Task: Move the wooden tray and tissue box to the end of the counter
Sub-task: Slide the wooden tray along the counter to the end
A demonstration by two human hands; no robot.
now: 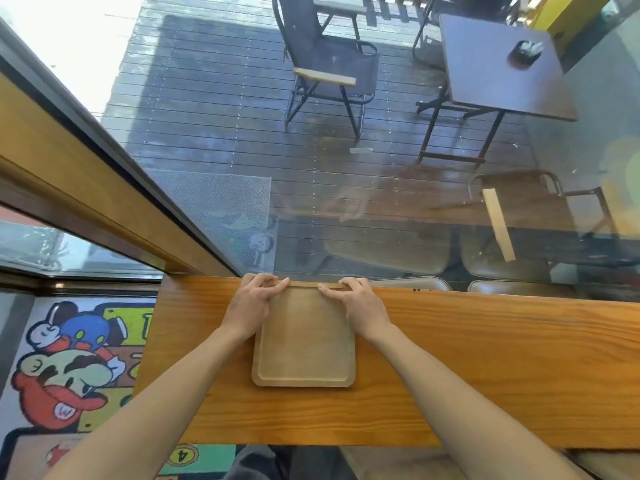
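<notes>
At the counter's (485, 368) far edge near its left end, left hand (251, 303) and right hand (360, 306), fingers curled, grip the wooden tray's (304, 341) far rim, seemingly squaring it against the window; no tissue box shows.

From my remote feed, a pale, matt wooden tray (304, 344) lies on a glossier, orange-varnished counter (485, 368) with bold grain. Behind it I see smooth, reflective window glass (346, 188), and beyond, weathered deck boards (214, 109) that appear to be wood.
</notes>
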